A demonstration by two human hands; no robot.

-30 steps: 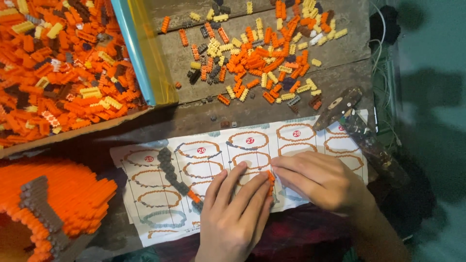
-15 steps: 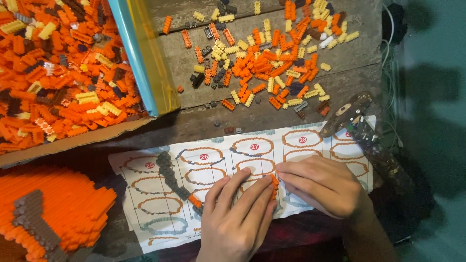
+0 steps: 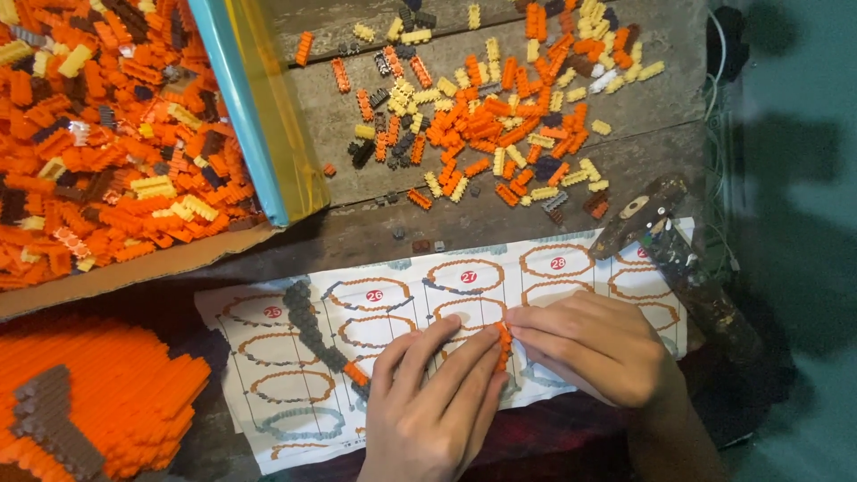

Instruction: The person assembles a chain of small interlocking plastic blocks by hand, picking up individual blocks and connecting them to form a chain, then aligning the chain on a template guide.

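Both hands pinch orange brick strip [image 3: 503,346] — left hand [image 3: 433,406], right hand [image 3: 594,346] — over instruction sheet [image 3: 268,375].

Orange dominates, with yellow and dark accents.
Loose bricks [image 3: 500,116] far: orange, pale yellow, black, few brown. Box [image 3: 259,116] left: blue rim, yellow wall. Instruction sheet [image 3: 375,312] white, printed with orange-and-grey rings, red dots. Brick strip [image 3: 312,330] grey, orange-tipped. Built model [image 3: 89,402] near left: orange, brown stripe.
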